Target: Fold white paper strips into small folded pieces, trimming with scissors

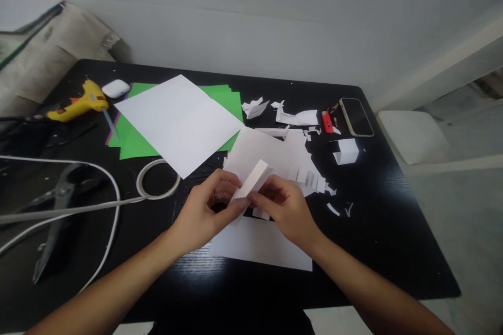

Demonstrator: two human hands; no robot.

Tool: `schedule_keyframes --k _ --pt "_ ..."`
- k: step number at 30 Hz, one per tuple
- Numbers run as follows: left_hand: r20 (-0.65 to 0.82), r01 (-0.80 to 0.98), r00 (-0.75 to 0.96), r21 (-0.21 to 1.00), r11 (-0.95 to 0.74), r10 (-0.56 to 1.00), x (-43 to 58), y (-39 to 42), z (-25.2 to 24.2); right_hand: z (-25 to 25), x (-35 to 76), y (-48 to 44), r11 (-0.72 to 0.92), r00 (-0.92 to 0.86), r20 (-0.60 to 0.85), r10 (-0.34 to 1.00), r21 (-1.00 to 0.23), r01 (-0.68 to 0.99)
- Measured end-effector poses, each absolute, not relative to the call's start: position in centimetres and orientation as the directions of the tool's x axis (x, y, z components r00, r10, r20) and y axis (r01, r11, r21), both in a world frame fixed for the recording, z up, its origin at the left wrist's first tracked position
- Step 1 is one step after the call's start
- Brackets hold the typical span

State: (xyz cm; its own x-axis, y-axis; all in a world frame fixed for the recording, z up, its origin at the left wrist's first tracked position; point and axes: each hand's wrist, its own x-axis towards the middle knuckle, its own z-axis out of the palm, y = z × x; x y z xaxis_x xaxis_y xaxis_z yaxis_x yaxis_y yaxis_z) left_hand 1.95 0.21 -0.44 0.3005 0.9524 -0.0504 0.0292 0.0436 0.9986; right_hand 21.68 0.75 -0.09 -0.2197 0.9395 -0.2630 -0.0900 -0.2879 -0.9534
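Note:
Between my two hands is a folded strip of white paper (253, 178), tilted up over the black table. My left hand (212, 201) pinches its lower left end with thumb and fingers. From the other side, my right hand (285, 204) grips the same strip near its lower edge, thumb and fingertips pressed together. Below the hands lies a white sheet (263, 246). Just beyond them a larger cut white paper (259, 149) is spread out, partly covered by the strip and my fingers.
A white square sheet (181, 120) rests on green paper (231, 110). At left are a yellow glue gun (84, 102), white cable (116, 188) and pliers-like tool (58, 209). Paper scraps (296, 116), a red lighter (326, 122) and a phone (357, 116) lie at right.

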Motion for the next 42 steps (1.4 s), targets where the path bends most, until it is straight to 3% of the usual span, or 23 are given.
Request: schedule_keyframes --k 3,9,26,32,42 --pt "-0.037 0.004 0.362 0.999 0.038 0.931 1.7 0.3 -0.2 0.2 21.7 0.8 -0.279 -0.211 -0.26 0.942 -0.958 -0.065" --pt "-0.029 0.115 0.306 0.993 -0.007 0.951 1.7 0.5 -0.6 0.4 21.7 0.7 -0.273 -0.221 -0.257 0.941 -0.961 -0.043" --pt "-0.031 0.155 0.28 0.988 -0.013 0.96 1.7 0.1 -1.1 0.5 21.7 0.5 -0.269 -0.21 -0.256 0.944 -0.962 -0.037" --pt "0.015 0.175 0.325 0.982 -0.076 0.946 1.6 0.3 -0.5 0.6 21.7 0.4 -0.228 -0.196 -0.216 0.956 -0.973 -0.038" --pt "0.037 0.111 0.229 0.992 -0.063 0.973 2.0 0.4 0.4 0.8 22.0 0.4 -0.091 -0.222 -0.08 0.972 -0.995 -0.043"
